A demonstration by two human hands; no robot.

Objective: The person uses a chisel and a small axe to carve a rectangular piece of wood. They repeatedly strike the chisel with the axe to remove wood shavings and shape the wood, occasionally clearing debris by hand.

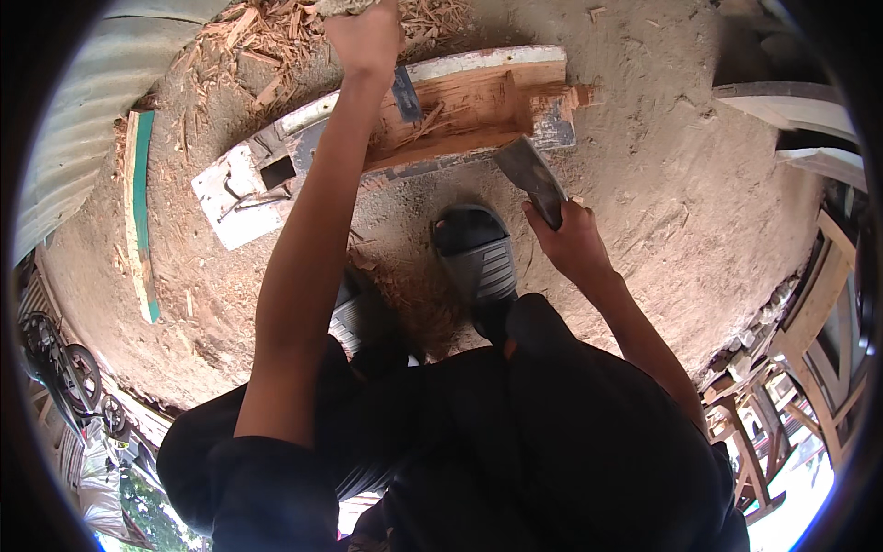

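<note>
My left hand point(363, 41) is raised at the top, closed on a pale, rough object mostly cut off by the frame edge. Below it lies a worn white-and-grey wooden piece point(235, 207) with a long hollow of bare reddish wood and a small square hole at its left part. A dark flat strip point(405, 97) sits across the hollow's far side, partly behind my arm. My right hand point(570, 239) grips a dark, wide-bladed hand tool point(529, 170), its blade angled toward the wooden piece's near edge. My feet in black sandals point(474, 258) stand just before the piece.
Wood chips point(253, 41) are scattered on the dirt ground. A green-edged plank point(138, 216) and corrugated metal sheeting point(101, 83) are on the left, with a motorbike point(69, 368) farther out. Curved boards point(782, 106) and a stack of wooden frames point(819, 340) line the right side.
</note>
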